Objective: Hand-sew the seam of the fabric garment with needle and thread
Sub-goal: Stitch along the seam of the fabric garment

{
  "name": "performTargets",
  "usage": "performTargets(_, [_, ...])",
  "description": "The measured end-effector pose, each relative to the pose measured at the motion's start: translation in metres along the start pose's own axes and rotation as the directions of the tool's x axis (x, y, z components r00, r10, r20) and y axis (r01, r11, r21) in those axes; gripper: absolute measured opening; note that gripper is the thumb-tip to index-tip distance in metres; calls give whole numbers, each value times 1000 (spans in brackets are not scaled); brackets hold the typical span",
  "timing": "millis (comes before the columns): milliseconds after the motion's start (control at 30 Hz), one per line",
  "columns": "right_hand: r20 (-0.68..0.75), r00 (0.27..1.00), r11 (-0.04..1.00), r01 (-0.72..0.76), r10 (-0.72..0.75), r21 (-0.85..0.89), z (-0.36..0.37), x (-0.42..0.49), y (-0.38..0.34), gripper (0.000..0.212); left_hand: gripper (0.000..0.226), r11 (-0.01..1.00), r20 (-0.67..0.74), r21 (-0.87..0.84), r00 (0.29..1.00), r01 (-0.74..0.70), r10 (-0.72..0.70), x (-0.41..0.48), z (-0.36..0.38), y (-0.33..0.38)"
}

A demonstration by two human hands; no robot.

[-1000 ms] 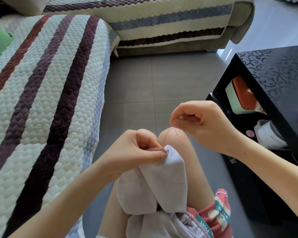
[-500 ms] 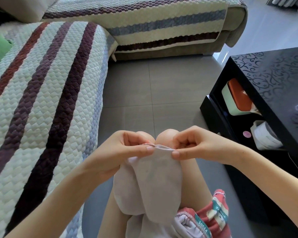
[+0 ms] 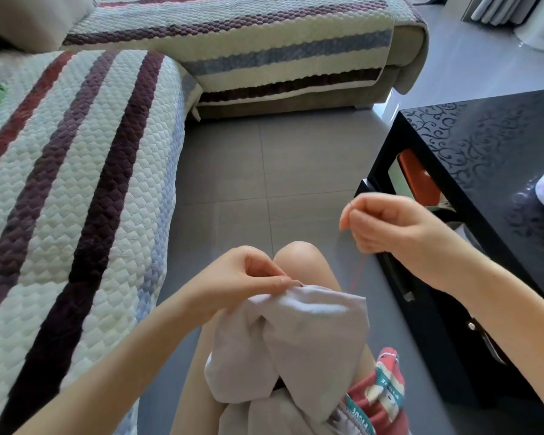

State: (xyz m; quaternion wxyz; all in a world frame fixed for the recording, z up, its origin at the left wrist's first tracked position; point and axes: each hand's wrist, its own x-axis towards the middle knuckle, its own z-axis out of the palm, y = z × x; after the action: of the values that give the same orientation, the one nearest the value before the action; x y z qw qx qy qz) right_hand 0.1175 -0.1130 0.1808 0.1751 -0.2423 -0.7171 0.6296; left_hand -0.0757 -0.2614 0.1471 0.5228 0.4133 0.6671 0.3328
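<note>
A pale grey fabric garment [image 3: 299,337] hangs over my lap and knees. My left hand [image 3: 245,281] pinches its top seam edge between thumb and fingertips, just in front of my knee. My right hand [image 3: 387,227] is raised up and to the right of the fabric, fingers curled, pinching something thin at the fingertips; the needle itself is too small to make out. A red thread [image 3: 357,274] runs taut from that hand down to the seam.
A striped quilted sofa cover [image 3: 76,189] fills the left and the back. A black glossy table [image 3: 484,171] with a lower shelf stands close on the right, by my right forearm. Grey floor tiles [image 3: 258,171] lie ahead. Red patterned cloth [image 3: 380,400] lies on my lap.
Half a second ago my right hand was at the seam next to the left hand; it has pulled up and right, drawing the red thread taut. The left hand kept its pinch.
</note>
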Motion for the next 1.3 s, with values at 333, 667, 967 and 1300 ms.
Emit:
performTargets(333, [-159, 983, 815, 162, -88, 557, -43, 89, -73, 29, 31, 970, 4, -102, 975, -219, 221, 63, -6, 49])
performTargets(667, [-299, 954, 531, 244, 18, 811, -88, 128, -85, 24, 9, 976, 156, -165, 974, -141, 167, 66, 12, 31])
performTargets(967, [-356, 909, 425, 241, 216, 873, -105, 140, -41, 26, 16, 966, 24, -206, 987, -153, 161, 62, 10, 13])
performTargets(1300, [-360, 912, 468, 234, 199, 852, -103, 144, -41, 28, 31, 988, 24, 19, 988, -155, 154, 69, 23, 22])
